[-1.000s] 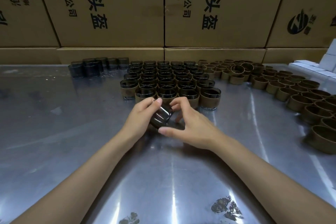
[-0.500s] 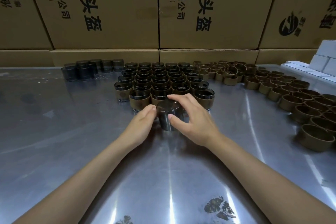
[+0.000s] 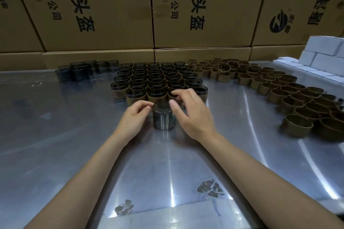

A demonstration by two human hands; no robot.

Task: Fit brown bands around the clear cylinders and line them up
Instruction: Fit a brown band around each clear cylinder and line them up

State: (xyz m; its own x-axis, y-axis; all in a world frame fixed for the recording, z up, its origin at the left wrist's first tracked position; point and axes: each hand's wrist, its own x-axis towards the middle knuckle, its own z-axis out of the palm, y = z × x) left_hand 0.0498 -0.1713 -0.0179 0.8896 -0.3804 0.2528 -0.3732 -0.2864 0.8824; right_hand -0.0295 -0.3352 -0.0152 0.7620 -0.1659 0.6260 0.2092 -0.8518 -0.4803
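while the cardboard cartons (image 3: 104, 9) run off the top edge, their print cut short, the steel worktop (image 3: 55, 135) fills the rest. banded cylinders (image 3: 158, 80) stand packed in rows at centre, the far ones too crowded to count. loose brown bands (image 3: 290, 96) curve away right, the nearest cut by the edge. about 6 bare cylinders (image 3: 78, 72) sit far left. 1 clear cylinder (image 3: 163, 117) stands upright, axis vertical, unbanded, just before the front row. 2 hands flank it: left hand (image 3: 135, 117) fingertips touch its rim, grip loosely curled; right hand (image 3: 191, 115) hovers beside, fingers apart, contact unclear.
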